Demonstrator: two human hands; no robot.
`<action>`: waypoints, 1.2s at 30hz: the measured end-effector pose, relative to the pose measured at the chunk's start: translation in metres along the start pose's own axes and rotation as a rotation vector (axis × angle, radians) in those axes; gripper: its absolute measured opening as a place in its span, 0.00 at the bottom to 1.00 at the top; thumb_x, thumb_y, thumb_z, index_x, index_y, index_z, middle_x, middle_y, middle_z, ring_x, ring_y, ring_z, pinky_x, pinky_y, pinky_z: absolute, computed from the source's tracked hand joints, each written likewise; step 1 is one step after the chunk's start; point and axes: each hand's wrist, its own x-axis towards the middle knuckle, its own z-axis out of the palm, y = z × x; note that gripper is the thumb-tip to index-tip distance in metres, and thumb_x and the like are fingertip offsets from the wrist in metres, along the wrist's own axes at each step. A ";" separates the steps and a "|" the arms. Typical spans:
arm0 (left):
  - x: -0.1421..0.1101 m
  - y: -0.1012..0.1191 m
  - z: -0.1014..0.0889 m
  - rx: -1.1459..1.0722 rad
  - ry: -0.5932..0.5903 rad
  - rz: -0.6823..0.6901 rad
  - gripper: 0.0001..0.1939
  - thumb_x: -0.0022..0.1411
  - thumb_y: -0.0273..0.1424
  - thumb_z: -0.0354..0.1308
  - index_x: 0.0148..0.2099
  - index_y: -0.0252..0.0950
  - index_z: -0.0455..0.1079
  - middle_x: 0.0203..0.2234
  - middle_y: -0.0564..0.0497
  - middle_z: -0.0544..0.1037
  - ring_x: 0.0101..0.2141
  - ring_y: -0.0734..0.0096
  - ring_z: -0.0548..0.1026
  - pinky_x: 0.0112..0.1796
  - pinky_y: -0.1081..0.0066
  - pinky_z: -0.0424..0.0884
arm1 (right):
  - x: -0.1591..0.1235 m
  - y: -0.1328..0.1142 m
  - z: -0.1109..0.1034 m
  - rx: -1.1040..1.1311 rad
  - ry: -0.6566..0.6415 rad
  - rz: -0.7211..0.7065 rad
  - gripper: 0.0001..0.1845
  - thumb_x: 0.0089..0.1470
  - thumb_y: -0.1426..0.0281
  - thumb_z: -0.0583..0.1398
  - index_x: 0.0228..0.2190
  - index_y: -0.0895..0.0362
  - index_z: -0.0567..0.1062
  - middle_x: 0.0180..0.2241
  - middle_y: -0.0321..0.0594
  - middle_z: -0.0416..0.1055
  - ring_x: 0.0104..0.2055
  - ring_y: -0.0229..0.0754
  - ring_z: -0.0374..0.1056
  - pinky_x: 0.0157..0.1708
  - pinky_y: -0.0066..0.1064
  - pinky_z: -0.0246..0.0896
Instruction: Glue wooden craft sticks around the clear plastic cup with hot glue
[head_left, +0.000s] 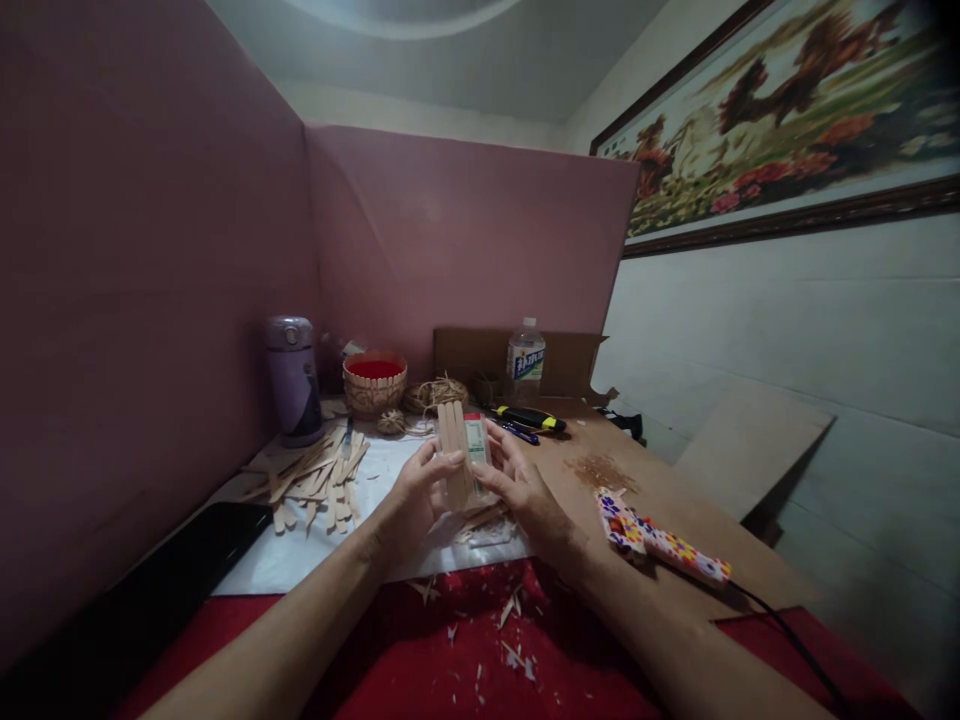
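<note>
Holding a small clear pack up in the middle, both hands work as a pair. The left hand is on one side, with its thumb across the flat wood sticks at the front. The right hand is on the other side, with its thumb near the bottom of the label. The fingers of both hands are bent round the pack, only as wide apart as the pack needs. The tips behind it are hidden. The pack is up above the white sheet, with wood scraps under it.

To do this well, press softly from both sides, because thin sticks could snap. Stand the sticks up straight, so none slip out. Let both thumbs share the push, so the pack does not twist. Holding it over the sheet is smart, since bits that drop are easy to find. Mind the flowery glue gun on the right, too; it might be hot, but that does not show. The loose sticks lie well apart, on the left.
</note>
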 end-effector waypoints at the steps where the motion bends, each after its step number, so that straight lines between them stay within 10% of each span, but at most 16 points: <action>1: 0.000 0.000 -0.001 0.008 -0.007 0.004 0.28 0.53 0.31 0.64 0.56 0.36 0.66 0.43 0.41 0.77 0.37 0.59 0.77 0.38 0.60 0.73 | 0.000 -0.001 0.000 -0.002 0.002 0.000 0.33 0.49 0.62 0.64 0.55 0.52 0.62 0.57 0.47 0.66 0.59 0.49 0.62 0.59 0.46 0.54; 27: 0.000 -0.002 0.001 -0.012 0.013 -0.020 0.22 0.55 0.33 0.62 0.53 0.36 0.68 0.44 0.41 0.78 0.38 0.59 0.77 0.37 0.60 0.74 | 0.002 0.003 0.000 -0.039 -0.006 -0.001 0.32 0.52 0.60 0.63 0.57 0.51 0.62 0.57 0.46 0.66 0.59 0.50 0.62 0.58 0.46 0.57; 36: 0.004 -0.002 -0.005 -0.155 -0.020 -0.110 0.17 0.57 0.35 0.58 0.46 0.32 0.74 0.33 0.44 0.81 0.32 0.61 0.79 0.39 0.64 0.74 | -0.009 -0.008 0.000 -0.366 -0.017 -0.045 0.49 0.44 0.53 0.67 0.63 0.53 0.55 0.67 0.48 0.46 0.66 0.55 0.48 0.62 0.50 0.48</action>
